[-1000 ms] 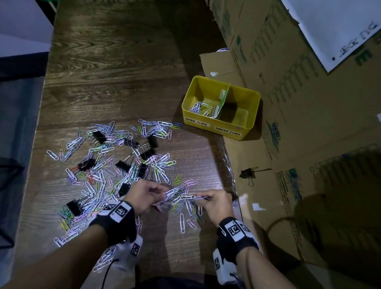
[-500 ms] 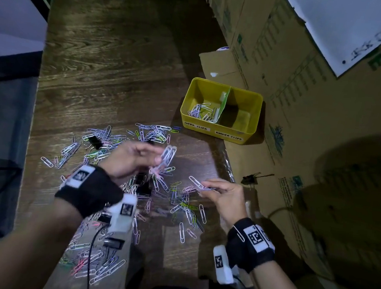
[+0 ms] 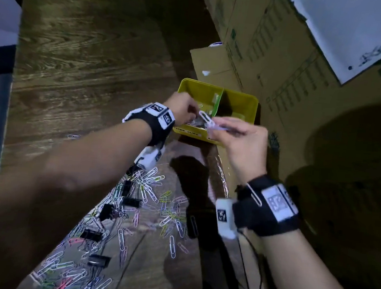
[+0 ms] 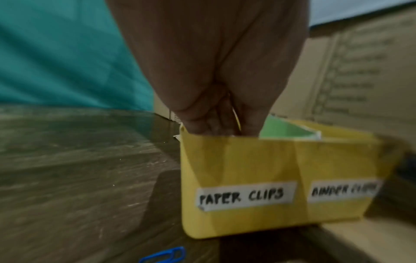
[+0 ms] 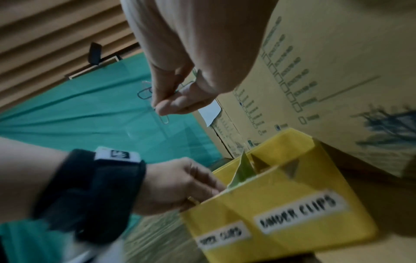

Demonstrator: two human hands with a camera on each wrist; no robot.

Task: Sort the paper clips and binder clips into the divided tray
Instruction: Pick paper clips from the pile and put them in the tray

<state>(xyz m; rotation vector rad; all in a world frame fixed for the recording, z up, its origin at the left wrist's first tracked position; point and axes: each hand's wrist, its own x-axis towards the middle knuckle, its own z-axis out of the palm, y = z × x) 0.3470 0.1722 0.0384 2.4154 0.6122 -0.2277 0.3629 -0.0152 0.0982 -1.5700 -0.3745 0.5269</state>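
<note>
Dark wood tabletop (image 3: 81,61), cardboard boxes (image 3: 295,68) along right edge; yellow divided tray (image 3: 239,98) beside boxes; left hand (image 3: 183,109) dipped into PAPER CLIPS compartment, fingers bunched, contents of grip unclear; right hand (image 3: 240,139) above tray front, pinching paper clips (image 3: 206,120); loose pile of paper clips and black binder clips (image 3: 131,202) nearer on table
</note>
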